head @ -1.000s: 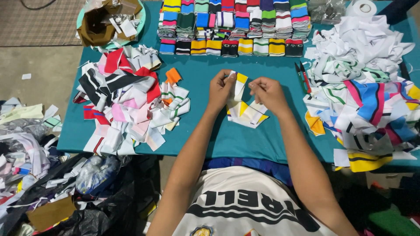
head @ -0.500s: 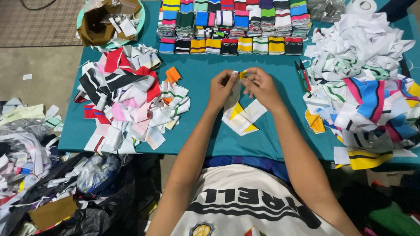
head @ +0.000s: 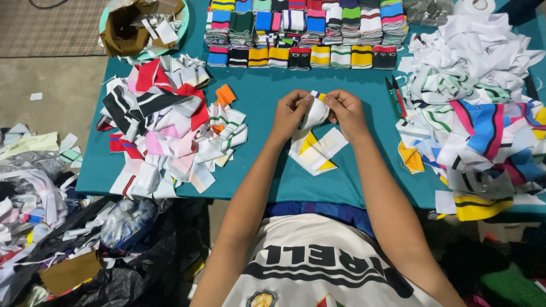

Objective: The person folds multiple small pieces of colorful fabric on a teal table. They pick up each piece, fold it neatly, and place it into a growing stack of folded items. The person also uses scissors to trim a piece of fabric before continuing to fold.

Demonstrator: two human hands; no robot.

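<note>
My left hand (head: 290,112) and my right hand (head: 346,112) meet over the middle of the teal table (head: 267,91). Both pinch the top of a white knit strip with a yellow and blue end (head: 314,111). Just below the hands lies a small stack of white and yellow fabric pieces (head: 316,150) on the table. The strip hangs down from my fingers toward that stack.
A loose heap of striped fabric pieces (head: 170,125) lies left, a bigger heap (head: 472,102) right. Folded striped bundles (head: 307,31) line the far edge. Red-handled snips (head: 395,96) lie right of my hands. A bowl with brown paper (head: 142,23) sits far left; scraps and bags (head: 62,227) cover the floor.
My hands moved slightly away from me and closer together, lifting the white strip up off the stack and bunching its top between my fingers.
</note>
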